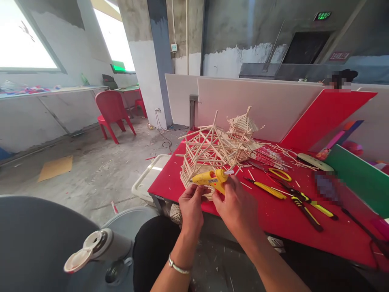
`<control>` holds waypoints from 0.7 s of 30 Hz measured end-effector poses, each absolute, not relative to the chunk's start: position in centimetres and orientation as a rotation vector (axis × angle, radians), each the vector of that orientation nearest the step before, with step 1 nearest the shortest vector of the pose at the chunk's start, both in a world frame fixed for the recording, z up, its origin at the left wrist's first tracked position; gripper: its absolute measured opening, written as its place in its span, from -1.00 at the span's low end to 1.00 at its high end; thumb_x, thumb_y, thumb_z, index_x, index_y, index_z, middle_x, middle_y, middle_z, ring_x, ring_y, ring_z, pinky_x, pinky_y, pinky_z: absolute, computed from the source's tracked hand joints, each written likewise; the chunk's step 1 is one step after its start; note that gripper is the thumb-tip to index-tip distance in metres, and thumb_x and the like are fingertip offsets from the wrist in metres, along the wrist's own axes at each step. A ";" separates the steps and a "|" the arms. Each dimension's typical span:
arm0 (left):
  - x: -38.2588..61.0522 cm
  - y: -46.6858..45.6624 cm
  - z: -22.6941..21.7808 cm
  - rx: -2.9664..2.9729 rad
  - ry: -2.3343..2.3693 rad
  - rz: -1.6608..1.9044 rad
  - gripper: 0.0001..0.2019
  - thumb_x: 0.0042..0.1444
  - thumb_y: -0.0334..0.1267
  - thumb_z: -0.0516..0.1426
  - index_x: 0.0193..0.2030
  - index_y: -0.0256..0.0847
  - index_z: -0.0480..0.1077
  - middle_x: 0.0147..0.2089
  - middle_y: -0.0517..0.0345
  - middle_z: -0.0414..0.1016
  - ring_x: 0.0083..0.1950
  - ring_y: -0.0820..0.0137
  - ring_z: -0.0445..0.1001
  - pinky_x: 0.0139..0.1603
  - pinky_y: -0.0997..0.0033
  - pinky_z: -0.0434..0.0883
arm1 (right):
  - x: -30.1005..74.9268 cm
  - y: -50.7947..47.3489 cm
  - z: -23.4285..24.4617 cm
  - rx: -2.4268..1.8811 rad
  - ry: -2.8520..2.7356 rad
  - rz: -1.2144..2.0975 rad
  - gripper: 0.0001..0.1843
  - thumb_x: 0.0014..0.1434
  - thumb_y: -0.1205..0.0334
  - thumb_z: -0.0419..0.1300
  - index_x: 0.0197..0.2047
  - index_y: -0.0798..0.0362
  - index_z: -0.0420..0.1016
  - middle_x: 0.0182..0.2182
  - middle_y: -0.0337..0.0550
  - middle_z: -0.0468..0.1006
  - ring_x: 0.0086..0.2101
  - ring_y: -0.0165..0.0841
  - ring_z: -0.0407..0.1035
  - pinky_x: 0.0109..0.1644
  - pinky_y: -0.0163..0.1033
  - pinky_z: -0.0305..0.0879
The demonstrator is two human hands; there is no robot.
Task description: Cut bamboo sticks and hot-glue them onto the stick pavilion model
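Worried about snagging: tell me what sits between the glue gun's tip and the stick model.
Nothing visible. The glue gun, held in the right hand, has its nozzle right at the stick model; the left hand is below.

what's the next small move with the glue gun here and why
Probably ease the glue gun nozzle leftward onto the stick model. The right hand grips the gun, the left hand steadies the model's near edge, and the tip sits right beside the sticks.

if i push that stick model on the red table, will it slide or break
The stick model is open lattice, so probably light and likely to slide on the red table. Thin sticks jut out, so they may snap. The right hand holds the glue gun beside it.
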State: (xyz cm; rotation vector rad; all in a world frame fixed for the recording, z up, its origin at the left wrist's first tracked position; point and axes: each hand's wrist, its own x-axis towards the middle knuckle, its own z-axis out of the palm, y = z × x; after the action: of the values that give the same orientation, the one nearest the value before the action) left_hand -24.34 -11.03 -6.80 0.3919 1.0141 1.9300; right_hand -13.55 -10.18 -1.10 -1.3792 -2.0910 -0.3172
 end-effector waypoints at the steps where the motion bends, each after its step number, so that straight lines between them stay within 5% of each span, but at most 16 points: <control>1: -24.4 -11.0 -6.9 0.391 1.011 1.930 -0.69 -0.18 -0.13 0.41 -0.37 -0.30 0.56 -0.45 0.04 0.58 -0.45 0.39 0.52 -0.47 0.48 0.43 | -13.6 -10.2 -1.1 -1.382 -2.098 -0.310 -0.79 0.14 0.24 0.19 -0.13 0.06 0.40 -0.19 -0.09 0.54 -0.43 -0.36 0.42 -0.51 -0.27 0.10; 21: -24.3 -11.0 -6.8 0.386 1.022 1.946 -0.71 -0.18 -0.14 0.41 -0.35 -0.29 0.57 -0.47 0.07 0.56 -0.46 0.39 0.52 -0.47 0.48 0.43 | -13.7 -10.2 -1.2 -1.402 -2.141 -0.302 -0.82 0.13 0.30 0.13 -0.15 0.05 0.39 -0.21 -0.10 0.53 -0.45 -0.36 0.40 -0.51 -0.26 0.06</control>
State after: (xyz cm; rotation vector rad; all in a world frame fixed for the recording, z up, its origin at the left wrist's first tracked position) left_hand -24.31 -11.02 -6.83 0.3860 1.0224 1.9456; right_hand -13.72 -10.16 -1.17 -1.4017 -2.1406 -0.3021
